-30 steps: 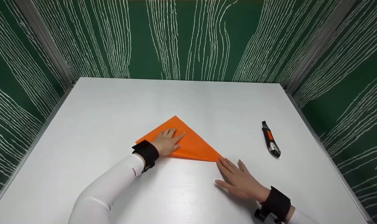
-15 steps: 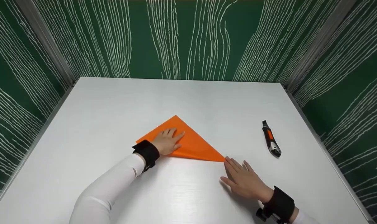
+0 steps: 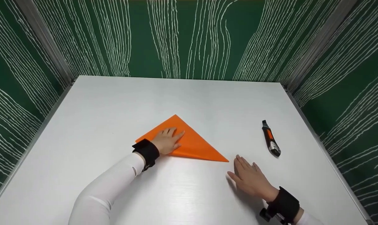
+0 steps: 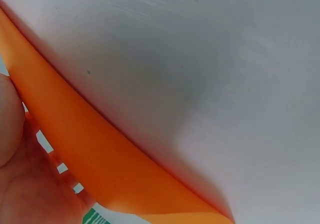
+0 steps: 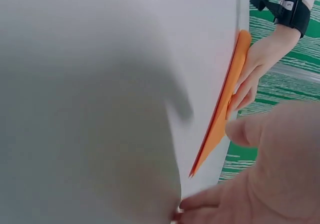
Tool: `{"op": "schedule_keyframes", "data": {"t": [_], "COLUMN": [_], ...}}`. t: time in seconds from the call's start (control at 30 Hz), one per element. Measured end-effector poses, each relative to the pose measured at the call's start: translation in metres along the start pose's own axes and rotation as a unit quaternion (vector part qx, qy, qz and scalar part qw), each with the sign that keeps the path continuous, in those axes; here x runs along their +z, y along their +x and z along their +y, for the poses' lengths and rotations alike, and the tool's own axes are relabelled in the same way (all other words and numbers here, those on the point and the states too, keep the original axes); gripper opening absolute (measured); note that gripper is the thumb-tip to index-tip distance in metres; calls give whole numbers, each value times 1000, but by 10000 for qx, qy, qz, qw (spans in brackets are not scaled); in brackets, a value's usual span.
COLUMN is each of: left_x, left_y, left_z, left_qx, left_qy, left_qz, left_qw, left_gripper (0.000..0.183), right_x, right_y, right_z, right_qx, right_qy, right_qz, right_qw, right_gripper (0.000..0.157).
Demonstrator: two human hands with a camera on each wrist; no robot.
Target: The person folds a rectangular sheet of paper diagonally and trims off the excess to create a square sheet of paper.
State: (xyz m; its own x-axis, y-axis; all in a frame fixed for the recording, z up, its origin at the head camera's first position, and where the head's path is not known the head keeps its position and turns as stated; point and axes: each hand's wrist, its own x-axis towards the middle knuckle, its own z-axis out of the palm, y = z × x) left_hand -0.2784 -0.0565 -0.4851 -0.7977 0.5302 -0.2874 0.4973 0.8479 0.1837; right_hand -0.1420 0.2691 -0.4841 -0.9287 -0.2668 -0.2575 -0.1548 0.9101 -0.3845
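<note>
Green walls [image 3: 139, 47] with wavy white lines stand beyond the orange sheet [image 3: 196, 143] and to both sides of it. A white table [image 3: 114, 100] spreads beneath and all around the sheet. The sheet itself lies on the table as a folded triangle, its rounded fold along the edge nearest the person, its layers slightly apart at the right-hand tip. The right hand [image 3: 251, 179] is just beyond that tip, apart from the sheet, fingers extended and grasping nothing; whether its fingertips touch the table I cannot tell. The left hand [image 3: 167, 141] rests on the left part of the sheet, fingers spread and straight, pressing without gripping. Black bands circle both wrists, nearer the person than the sheet. A black utility knife [image 3: 271, 139] with an orange inset lies to the right of the sheet, well apart.
</note>
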Motion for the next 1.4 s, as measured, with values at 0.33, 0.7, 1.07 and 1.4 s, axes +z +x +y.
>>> {"op": "schedule_keyframes", "data": {"t": [0.33,0.7,1.07,1.4], "left_x": [-1,-2,8,14], "left_y": [-1,-1,6,2], "left_z": [3,6,-1,-1], "left_qx": [-64,-148,-150,-55], "left_qy": [55,-200,89,271], "left_qz": [-59,-46,165,481], "left_qw": [9999,9997,9997,9985], "left_gripper": [60,58,59,58], "right_x": [3,18,19,18], "right_y": [22,62,69,69], "right_z": [-23,-44,-44,-48], "right_qx": [-807,-1532,-1817,-1824], "right_qy": [-98,-411,-600,-663], "right_qz": [105,-342,-418,-497], "right_qw": [9966,9868,9806,9797], "right_gripper": [74,77,77,75]}}
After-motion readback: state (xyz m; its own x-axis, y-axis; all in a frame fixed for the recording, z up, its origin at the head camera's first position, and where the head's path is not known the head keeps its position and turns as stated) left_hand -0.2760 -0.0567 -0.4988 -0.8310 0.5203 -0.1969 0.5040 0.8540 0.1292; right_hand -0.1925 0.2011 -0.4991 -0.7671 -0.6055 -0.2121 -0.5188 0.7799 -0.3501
